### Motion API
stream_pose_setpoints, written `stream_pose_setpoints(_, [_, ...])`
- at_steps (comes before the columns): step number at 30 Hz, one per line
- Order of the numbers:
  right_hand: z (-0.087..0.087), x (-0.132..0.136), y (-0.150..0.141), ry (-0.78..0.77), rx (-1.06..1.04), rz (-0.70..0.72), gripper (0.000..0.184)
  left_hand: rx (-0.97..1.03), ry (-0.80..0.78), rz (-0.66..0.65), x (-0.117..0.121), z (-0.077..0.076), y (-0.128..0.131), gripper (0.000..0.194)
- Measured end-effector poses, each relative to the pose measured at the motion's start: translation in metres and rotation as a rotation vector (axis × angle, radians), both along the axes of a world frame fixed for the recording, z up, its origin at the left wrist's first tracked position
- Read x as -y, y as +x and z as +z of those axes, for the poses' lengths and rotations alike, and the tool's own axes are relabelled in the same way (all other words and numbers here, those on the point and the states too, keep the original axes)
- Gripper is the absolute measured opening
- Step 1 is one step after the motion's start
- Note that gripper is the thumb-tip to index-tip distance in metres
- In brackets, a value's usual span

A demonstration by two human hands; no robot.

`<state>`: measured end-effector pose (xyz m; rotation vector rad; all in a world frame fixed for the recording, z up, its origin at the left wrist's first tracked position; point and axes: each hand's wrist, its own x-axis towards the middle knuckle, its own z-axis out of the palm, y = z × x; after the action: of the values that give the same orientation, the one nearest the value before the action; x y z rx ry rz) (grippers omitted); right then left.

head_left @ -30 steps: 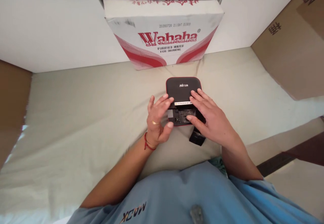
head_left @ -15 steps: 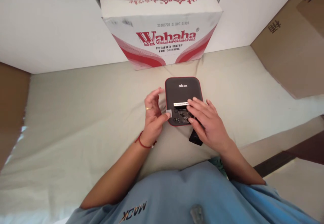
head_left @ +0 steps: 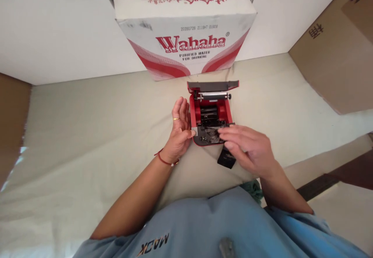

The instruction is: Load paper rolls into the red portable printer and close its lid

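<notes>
A small black-and-red label printer (head_left: 193, 110) stands in front of me. Its hinged lid (head_left: 214, 86) is raised, with a roller along the underside. Inside the red bay lies a glossy black roll (head_left: 208, 114). My left hand (head_left: 182, 133) is against the printer's left side, fingers stretched out and thumb on a grey tab (head_left: 194, 131). Over the front right corner is my right hand (head_left: 247, 145), fingers extended and thumb apart, the fingertips at the shiny front panel (head_left: 212, 135). I cannot tell if they touch it. A black flat-sided piece (head_left: 226, 158) lies by the near right corner.
Behind the printer is a white and red water carton (head_left: 192, 44). White boxes (head_left: 72, 28) flank it, and a brown cardboard box (head_left: 335, 56) stands at the right. Pale cloth (head_left: 101, 133) covers the surface. A dark green cloth (head_left: 253, 192) shows beside my shirt.
The printer's lid has swung up and back, exposing the red bay and black roll. My right hand has shifted slightly right and off the lid. My left thumb stays on the grey tab.
</notes>
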<state>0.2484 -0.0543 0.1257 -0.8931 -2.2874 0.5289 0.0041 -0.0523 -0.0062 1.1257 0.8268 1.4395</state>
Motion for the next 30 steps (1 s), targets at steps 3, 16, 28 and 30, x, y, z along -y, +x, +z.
stream_pose_setpoints(3, [0.021,-0.028,-0.015,-0.055,0.168,-0.141,0.033,0.026,-0.004,-0.007,-0.002,-0.002,0.000,0.113])
stream_pose_setpoints(16, [0.031,-0.085,-0.102,-0.182,1.085,-0.130,0.029,0.075,-0.017,-0.028,0.000,0.001,0.001,0.106])
stream_pose_setpoints(28, [0.066,-0.032,0.069,-0.222,0.613,-0.295,0.039,0.117,-0.038,-0.036,0.001,0.005,0.002,0.101])
stream_pose_setpoints(30, [0.043,-0.042,0.097,-0.276,0.733,-0.382,0.041,0.116,-0.029,-0.033,0.000,0.003,0.003,0.100])
